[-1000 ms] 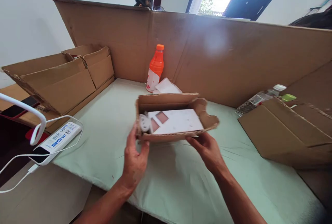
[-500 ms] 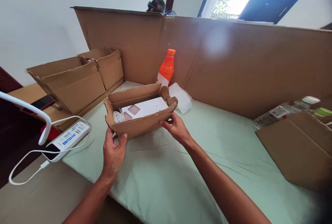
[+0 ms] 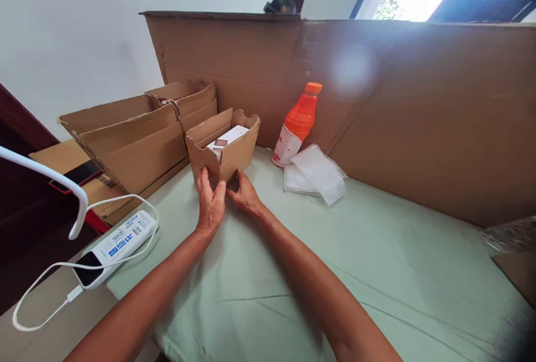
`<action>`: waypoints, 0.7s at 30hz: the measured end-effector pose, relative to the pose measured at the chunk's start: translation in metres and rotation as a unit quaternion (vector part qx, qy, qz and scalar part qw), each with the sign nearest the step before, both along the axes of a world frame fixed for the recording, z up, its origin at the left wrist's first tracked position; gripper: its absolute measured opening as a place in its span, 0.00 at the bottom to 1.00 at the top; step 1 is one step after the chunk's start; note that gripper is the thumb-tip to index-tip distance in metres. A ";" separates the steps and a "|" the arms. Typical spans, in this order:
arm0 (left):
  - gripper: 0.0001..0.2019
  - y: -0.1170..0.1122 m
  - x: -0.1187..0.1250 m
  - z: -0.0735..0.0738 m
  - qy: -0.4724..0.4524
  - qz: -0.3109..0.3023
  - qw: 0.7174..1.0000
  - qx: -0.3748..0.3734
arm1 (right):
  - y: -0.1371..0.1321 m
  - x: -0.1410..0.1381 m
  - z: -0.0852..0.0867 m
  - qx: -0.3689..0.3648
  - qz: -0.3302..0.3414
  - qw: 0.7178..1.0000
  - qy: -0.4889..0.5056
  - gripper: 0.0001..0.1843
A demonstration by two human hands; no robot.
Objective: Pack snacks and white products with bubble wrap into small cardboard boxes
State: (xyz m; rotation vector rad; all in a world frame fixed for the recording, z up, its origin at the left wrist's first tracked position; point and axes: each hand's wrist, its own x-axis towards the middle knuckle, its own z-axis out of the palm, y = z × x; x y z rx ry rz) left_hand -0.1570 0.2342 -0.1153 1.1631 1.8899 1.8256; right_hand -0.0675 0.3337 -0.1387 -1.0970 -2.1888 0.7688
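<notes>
Small box turned beside bigger carton

Your left hand grasps its near corner, your right hand its lower side, presumably to keep it level. It points away just beyond both; half a second earlier it sat more crosswise, partly hiding the orange bottle rightward of your hands.

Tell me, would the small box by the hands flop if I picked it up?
The small box is probably fairly stiff: its walls stand up straight. Its thin cardboard edges might bend if squeezed. The top is open, so the white carton inside could slide out if tipped.
</notes>
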 end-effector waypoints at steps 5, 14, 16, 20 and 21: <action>0.30 0.053 -0.021 -0.020 0.021 -0.003 1.000 -0.004 | 0.028 -0.030 0.005 0.019 -0.041 0.997 -0.069 0.41; 0.23 0.063 -0.026 -0.055 0.101 -0.078 0.992 -0.024 | 0.065 -0.063 -0.002 0.054 -0.057 0.980 -0.183 0.31; 0.23 0.063 -0.028 -0.056 0.112 -0.084 0.990 -0.027 | 0.066 -0.064 -0.004 0.064 -0.054 0.977 -0.196 0.31; 0.21 0.063 -0.032 -0.057 0.124 -0.085 0.988 -0.032 | 0.053 -0.054 -0.004 0.093 -0.030 0.971 -0.218 0.31; 0.20 0.063 -0.033 -0.057 0.126 -0.085 0.988 -0.033 | 0.047 -0.048 -0.004 0.104 -0.018 0.969 -0.222 0.30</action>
